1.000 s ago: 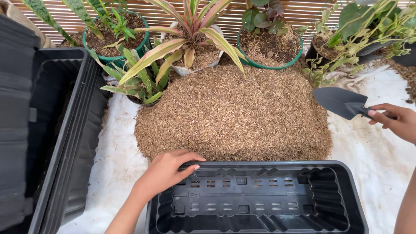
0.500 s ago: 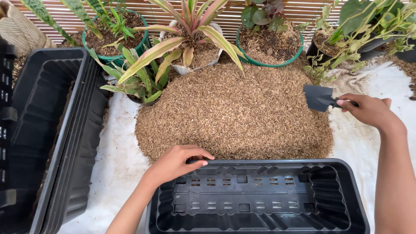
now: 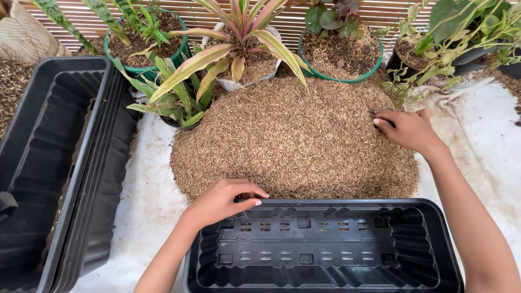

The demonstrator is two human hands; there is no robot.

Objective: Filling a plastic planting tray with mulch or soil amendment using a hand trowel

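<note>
**Status of work**

1. Left hand (image 3: 220, 203): positioned at the far left rim of the black rectangular plastic planter (image 3: 347, 203), which lies nearest the person. The fingers are curled over the rim and the thumb presses along its edge, a light grasp that steadies the container.
2. Right hand (image 3: 410, 130): positioned on the upper right slope of the large heap of brown dry husk (image 3: 293, 141). The fingers are clenched downward around a black tool (image 3: 381, 118) (only a small dark part shows at the fingertips; the rest is hidden under the hand and in the husk).
3. Planter condition: empty. The slotted base is fully exposed, with no husk in it.
4. Heap condition: broad and rounded, touching the far rim of the planter. No scooped hollow can be made out.
5. Judgement: filling has not started; the whole container remains to be loaded.

**Surroundings**

- A second black plastic trough (image 3: 81, 179) lies at the left on the white ground sheet (image 3: 146, 201), also without husk.
- Potted plants stand behind the heap, among them a green round pot (image 3: 347, 81) topped with husk.
</note>
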